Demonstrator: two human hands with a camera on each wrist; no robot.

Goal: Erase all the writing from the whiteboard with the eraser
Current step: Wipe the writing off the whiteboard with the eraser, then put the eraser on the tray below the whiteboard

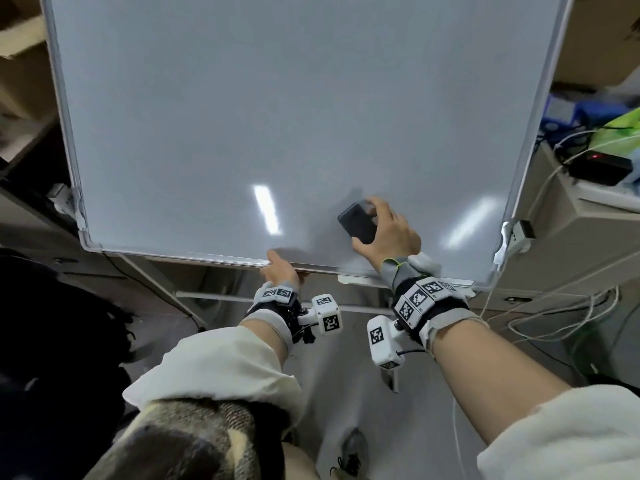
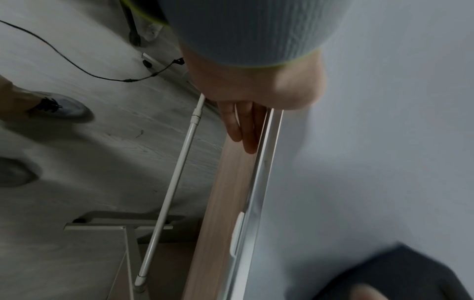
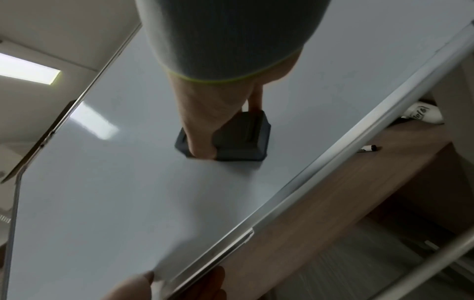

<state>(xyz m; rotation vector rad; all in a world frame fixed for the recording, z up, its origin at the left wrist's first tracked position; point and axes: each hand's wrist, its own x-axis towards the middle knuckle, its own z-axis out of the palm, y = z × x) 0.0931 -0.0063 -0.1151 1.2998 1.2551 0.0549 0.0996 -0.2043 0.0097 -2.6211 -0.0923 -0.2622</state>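
A large whiteboard (image 1: 242,116) on a stand fills the head view; its face shows no writing, only light reflections. My right hand (image 1: 384,230) grips a dark grey eraser (image 1: 356,223) and presses it flat on the board's lower right part; the right wrist view shows thumb and fingers clamped on the eraser (image 3: 238,138) against the whiteboard (image 3: 102,182). My left hand (image 1: 280,268) grips the board's bottom edge near the middle, thumb on the front, fingers (image 2: 243,125) curled behind the frame (image 2: 259,182).
A pale wooden strip (image 2: 220,203) runs under the board's frame. A black marker (image 3: 368,148) lies on the wooden ledge below. Desks with cables, a black device (image 1: 602,168) and boxes stand at the right; shelving at the left. My shoe (image 2: 61,109) is on the grey floor.
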